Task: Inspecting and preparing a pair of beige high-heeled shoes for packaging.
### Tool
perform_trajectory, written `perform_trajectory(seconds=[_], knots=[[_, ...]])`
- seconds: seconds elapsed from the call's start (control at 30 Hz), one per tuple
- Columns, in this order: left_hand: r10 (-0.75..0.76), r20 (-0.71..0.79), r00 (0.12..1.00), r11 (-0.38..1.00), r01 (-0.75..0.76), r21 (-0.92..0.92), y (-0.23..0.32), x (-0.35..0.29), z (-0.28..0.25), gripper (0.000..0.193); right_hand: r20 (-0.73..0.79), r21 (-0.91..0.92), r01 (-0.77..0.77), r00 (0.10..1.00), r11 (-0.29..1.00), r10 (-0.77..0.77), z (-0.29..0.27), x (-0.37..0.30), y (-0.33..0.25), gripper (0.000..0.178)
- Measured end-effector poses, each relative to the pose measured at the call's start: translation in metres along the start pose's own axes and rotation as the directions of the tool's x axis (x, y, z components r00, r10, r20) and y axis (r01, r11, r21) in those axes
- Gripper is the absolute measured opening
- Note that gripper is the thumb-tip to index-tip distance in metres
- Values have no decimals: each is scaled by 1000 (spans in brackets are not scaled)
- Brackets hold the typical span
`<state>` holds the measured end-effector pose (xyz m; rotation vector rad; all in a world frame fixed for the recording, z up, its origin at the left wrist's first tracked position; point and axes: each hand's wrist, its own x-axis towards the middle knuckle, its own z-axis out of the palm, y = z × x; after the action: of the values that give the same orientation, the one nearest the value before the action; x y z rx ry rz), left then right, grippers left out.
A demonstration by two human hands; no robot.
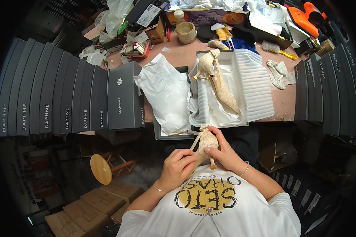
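Just beyond my chest I hold a beige textured high-heeled shoe [208,143] with a thin strap. My right hand [226,154] wraps the heel end, its thumb on the side of the back. The fingers of my left hand [178,165] are pinched together at the shoe's front part and strap, covering much of it. A matching beige shoe [224,93] lies on white tissue in an open shoe box [211,120]. White ribbed foam wrap [255,87] hangs over the box's right side. To its left, crumpled white paper [162,93] covers most of a dark box part [164,135].
Rows of dark grey shoe boxes [69,89] stand left and right [330,87] on the pink table [283,102]. At the back are a jar [186,32], a yellow-handled brush [281,50] and an orange tool [302,21]. Below are a round stool [101,169] and brown cartons [83,211].
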<state>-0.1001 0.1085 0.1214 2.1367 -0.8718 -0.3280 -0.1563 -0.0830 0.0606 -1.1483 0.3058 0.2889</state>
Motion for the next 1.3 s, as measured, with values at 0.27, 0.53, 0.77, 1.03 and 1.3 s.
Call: perform_trajectory(seconds=[0.27,0.53,0.77,1.03,1.3], knots=[[-74,-15,997,996,73,-41,3,-1,-1,20,-1,-27,13,1000,1000,-13,1,0,1,72],[-42,4,999,997,42,-64,-3,-3,0,20,-5,-14,-6,1000,1000,6,2,-1,0,71],[-64,-13,998,996,63,-56,1,-1,0,20,1,-14,-26,1000,1000,26,1,-2,-1,71],[-99,0,995,989,98,-109,2,-1,-1,20,-2,-25,35,999,999,-35,2,-2,0,71],[-79,24,997,993,81,-90,0,-1,-2,20,4,-7,4,1000,1000,-4,3,-3,-4,70]])
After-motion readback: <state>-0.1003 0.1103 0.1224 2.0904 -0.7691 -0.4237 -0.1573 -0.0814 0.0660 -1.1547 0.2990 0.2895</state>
